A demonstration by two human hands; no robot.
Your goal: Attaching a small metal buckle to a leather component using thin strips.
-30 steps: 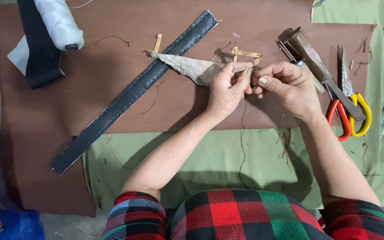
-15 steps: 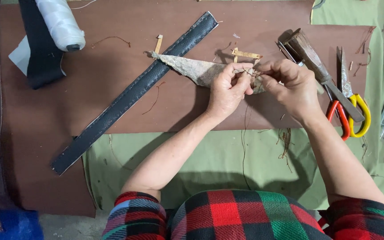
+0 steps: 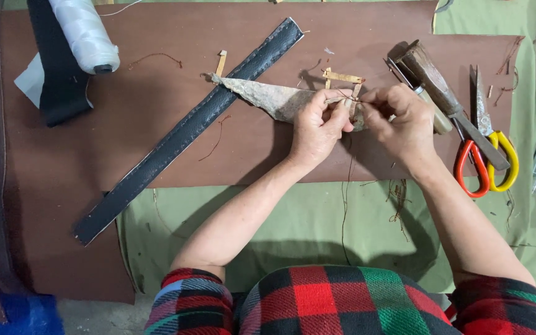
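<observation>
Both hands work just right of the black strap [image 3: 187, 130]: the left hand [image 3: 317, 127] pinches the grey leather scrap [image 3: 268, 96], the right hand [image 3: 398, 121] pinches thin brown thread [image 3: 346, 186]. Keeping the thread taut should help.

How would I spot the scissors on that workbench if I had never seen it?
Start at the big brown leather sheet covering the table and go to its right edge, just past the right hand. The scissors lie there, blades pointing away, beside a wooden-handled tool. One handle loop is red, the other yellow.
</observation>
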